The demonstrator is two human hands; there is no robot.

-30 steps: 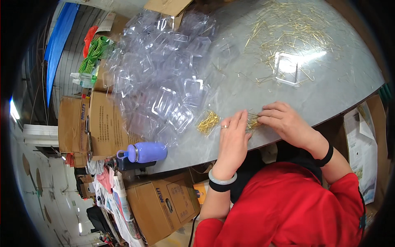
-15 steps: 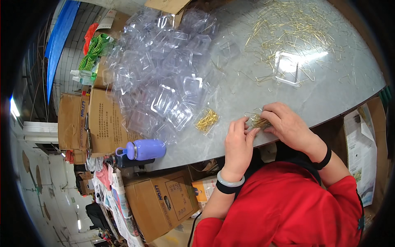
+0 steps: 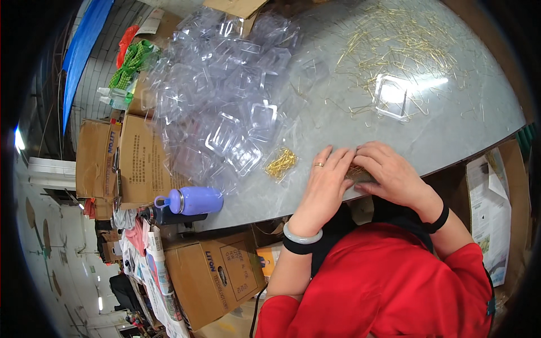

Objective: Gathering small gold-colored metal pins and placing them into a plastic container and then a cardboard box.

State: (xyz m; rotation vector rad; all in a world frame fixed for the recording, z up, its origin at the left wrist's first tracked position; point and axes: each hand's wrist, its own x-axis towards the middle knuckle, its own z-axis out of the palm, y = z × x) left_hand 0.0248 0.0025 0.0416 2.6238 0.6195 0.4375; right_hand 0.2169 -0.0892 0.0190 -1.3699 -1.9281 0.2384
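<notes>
Near the front edge of the grey table, both hands close round a small bunch of brass-coloured wire hooks [image 3: 355,169]. My left hand [image 3: 324,188] lies along the bunch's left side, with its fingers long and its thumb tucked in. My right hand [image 3: 391,173] curls over the other side, and the fingertips of the two hands meet. Most of the bunch is hidden under the fingers. Just left of my left hand sits a clear plastic case [image 3: 274,176] with a heap of gold hooks [image 3: 283,162] in it.
A big pile of clear plastic cases [image 3: 225,96] covers the table's left side. Loose wire hooks [image 3: 400,42] are strewn at the far right, around one clear case [image 3: 393,97]. A purple bottle [image 3: 200,200] stands at the left front edge, near cardboard boxes [image 3: 214,276].
My left hand has moved up, and its fingers now stretch over the bunch of hooks. My right hand has closed further over it, hiding most of the wires.
</notes>
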